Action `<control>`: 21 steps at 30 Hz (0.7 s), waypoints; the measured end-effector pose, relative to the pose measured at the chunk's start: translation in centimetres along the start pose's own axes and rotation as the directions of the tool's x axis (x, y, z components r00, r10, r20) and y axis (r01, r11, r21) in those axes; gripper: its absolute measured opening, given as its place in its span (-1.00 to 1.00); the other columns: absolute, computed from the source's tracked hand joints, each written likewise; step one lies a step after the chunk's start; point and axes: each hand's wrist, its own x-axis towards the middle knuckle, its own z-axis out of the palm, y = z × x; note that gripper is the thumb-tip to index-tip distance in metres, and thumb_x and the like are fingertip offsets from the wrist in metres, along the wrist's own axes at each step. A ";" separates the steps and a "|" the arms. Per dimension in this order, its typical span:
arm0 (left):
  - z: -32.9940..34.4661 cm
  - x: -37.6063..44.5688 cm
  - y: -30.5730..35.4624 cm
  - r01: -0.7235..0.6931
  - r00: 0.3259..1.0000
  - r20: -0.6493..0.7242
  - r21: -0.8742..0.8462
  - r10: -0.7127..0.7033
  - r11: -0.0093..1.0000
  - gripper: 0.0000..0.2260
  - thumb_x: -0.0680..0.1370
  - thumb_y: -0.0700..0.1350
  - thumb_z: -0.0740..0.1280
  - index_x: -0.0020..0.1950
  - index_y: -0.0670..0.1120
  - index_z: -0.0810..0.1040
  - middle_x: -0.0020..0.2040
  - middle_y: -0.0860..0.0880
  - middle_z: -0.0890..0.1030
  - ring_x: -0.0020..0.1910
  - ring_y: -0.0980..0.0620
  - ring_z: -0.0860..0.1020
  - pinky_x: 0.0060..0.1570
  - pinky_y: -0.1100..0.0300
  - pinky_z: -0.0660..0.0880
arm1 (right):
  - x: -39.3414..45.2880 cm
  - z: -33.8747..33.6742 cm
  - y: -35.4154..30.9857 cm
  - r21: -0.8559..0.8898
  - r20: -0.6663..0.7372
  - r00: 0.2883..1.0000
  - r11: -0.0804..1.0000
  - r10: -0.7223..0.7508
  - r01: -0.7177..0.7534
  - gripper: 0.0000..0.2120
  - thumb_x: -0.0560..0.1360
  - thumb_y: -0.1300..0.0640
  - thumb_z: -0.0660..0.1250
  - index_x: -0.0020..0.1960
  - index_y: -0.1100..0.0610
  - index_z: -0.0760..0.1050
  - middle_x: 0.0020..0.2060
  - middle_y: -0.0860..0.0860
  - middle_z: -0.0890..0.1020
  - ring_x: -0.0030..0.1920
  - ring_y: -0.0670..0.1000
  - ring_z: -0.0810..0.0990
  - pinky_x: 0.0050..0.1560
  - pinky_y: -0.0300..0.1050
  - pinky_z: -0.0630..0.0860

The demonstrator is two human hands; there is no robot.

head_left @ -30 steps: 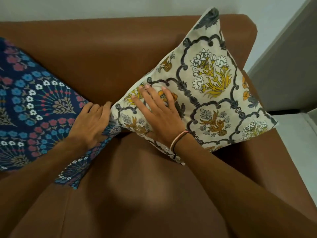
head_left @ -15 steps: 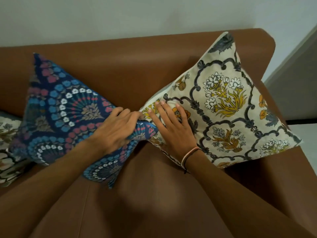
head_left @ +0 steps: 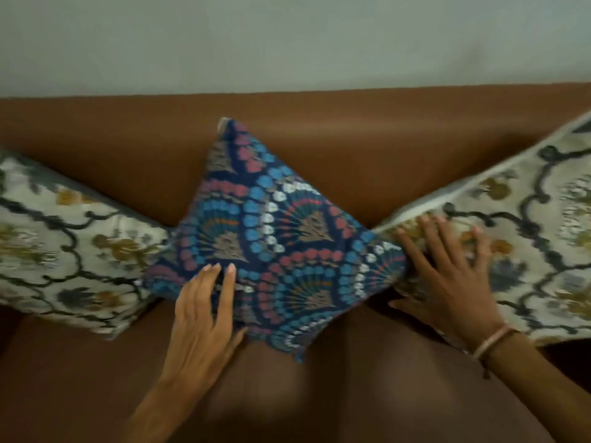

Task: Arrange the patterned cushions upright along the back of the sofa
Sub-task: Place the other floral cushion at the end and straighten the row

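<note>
Three cushions (head_left: 281, 231) line the sofa (head_left: 351, 148) back (corners touching).

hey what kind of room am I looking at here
Most likely a home living room: a brown sofa stands against a plain wall, with a navy patterned cushion and two cream floral cushions propped along its back.

Three cushions lean on the brown sofa's (head_left: 319, 139) back. The blue cushion (head_left: 275, 238) stands on one corner in the middle, like a diamond. The left hand (head_left: 204, 311) lies flat on its lower left edge, fingers straight. A cream cushion (head_left: 64, 241) touches it toward the sofa's left end. The right hand (head_left: 447, 276), fingers spread, presses the near corner of another cream cushion (head_left: 527, 231) on the right, where it meets the blue one.
</note>
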 end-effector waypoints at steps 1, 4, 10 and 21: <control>-0.1 -0.3 -2.3 0.056 0.997 0.060 0.030 -0.058 0.998 -0.07 0.41 -0.04 0.54 0.60 -0.29 0.09 0.45 -0.39 0.28 0.44 -0.38 0.28 0.28 -0.34 0.42 | -0.2 -0.1 -0.3 -0.009 0.033 0.999 1.000 0.030 -0.029 0.07 0.34 -0.55 0.19 0.66 0.07 0.21 0.64 0.31 0.23 0.65 0.34 0.14 0.52 0.59 -0.05; 0.5 0.0 -8.6 0.104 0.987 0.109 0.120 -0.117 0.987 -0.24 0.45 -0.29 0.45 0.56 -0.35 0.15 0.42 -0.48 0.37 0.39 -0.46 0.38 0.23 -0.37 0.46 | 0.5 -0.3 -1.4 -0.017 0.115 0.989 0.995 0.096 -0.095 0.02 0.43 -0.59 -0.17 0.67 0.04 0.19 0.63 0.34 0.21 0.65 0.38 0.11 0.48 0.64 -0.15; 2.7 4.2 -11.6 -0.079 0.996 0.053 0.131 0.073 0.988 -0.17 0.46 -0.21 0.48 0.57 -0.30 0.05 0.41 -0.43 0.43 0.36 -0.36 0.49 0.31 -0.23 0.46 | 1.3 -0.5 -3.2 -0.057 0.155 0.973 0.985 0.171 -0.164 -0.05 0.50 -0.52 -0.20 0.63 0.07 0.28 0.61 0.37 0.23 0.63 0.43 0.13 0.48 0.65 -0.14; 1.2 5.4 -12.9 -0.274 0.959 -0.047 0.093 0.279 0.957 -0.31 0.56 -0.24 0.16 0.64 -0.05 -0.06 0.49 -0.42 0.33 0.35 -0.39 0.45 0.26 -0.26 0.46 | 1.4 -0.3 -3.6 -0.144 0.092 0.973 0.970 0.210 -0.195 -0.13 0.44 -0.33 0.24 0.64 0.07 0.26 0.58 0.40 0.27 0.59 0.46 0.20 0.49 0.65 -0.07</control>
